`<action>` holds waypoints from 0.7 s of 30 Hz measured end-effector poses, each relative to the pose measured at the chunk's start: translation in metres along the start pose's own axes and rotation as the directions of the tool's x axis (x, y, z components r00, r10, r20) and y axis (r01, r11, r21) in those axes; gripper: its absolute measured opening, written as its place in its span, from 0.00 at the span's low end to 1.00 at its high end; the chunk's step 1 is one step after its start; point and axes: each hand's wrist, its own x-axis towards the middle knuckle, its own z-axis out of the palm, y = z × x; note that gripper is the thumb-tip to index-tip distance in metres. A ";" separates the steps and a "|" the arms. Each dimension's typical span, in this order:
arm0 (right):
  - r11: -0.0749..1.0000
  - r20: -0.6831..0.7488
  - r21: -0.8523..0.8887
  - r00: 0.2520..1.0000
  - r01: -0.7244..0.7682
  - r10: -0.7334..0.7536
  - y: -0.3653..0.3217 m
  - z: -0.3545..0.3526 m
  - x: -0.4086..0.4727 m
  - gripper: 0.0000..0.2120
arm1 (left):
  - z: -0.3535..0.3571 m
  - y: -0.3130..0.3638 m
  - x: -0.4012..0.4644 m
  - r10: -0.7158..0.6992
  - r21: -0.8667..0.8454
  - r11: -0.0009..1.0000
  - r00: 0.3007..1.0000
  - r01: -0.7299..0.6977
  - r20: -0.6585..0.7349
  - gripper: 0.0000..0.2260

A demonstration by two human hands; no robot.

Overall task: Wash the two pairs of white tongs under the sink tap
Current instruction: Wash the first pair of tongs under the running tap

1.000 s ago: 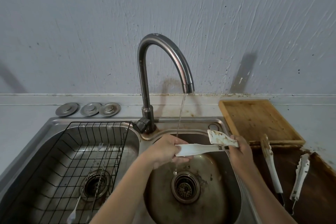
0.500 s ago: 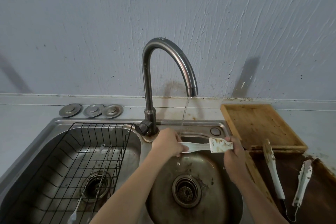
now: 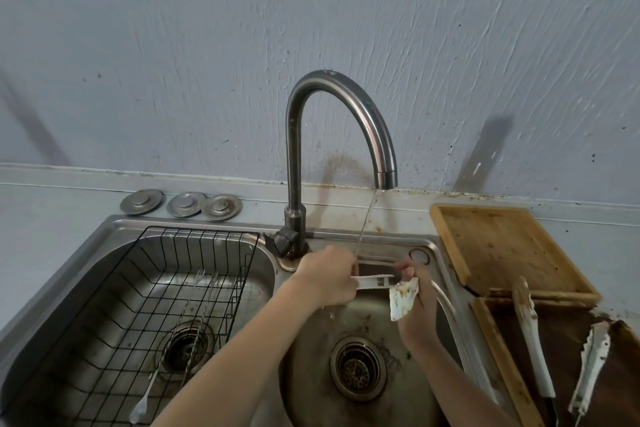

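Observation:
I hold one pair of white tongs (image 3: 375, 281) over the right sink bowl (image 3: 408, 406). My left hand (image 3: 329, 276) grips one end of it. My right hand (image 3: 414, 298) grips the other end, whose broad stained blade (image 3: 402, 298) hangs downward. A thin stream of water (image 3: 365, 222) falls from the curved steel tap (image 3: 346, 107) and lands next to my left fingers. The second pair of white tongs (image 3: 533, 340) lies spread open on the dark board at the right, its other arm (image 3: 590, 364) beside it, both smeared brown.
A black wire basket (image 3: 145, 288) sits in the left bowl with a fork and spoon in it. Three metal plugs (image 3: 181, 203) lie behind it. A wooden tray (image 3: 498, 246) rests on the counter at the right, above the dark board (image 3: 571, 392).
The tongs have turned in my hands: the stained blade, level before, now hangs down by my right hand. Both hands sit slightly closer to the sink's back edge.

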 end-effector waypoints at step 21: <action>0.964 0.111 -0.187 0.979 0.190 -0.172 -0.001 0.024 0.004 0.18 | 0.010 -0.004 0.012 0.007 -0.108 0.994 0.999 -0.003 0.032 0.09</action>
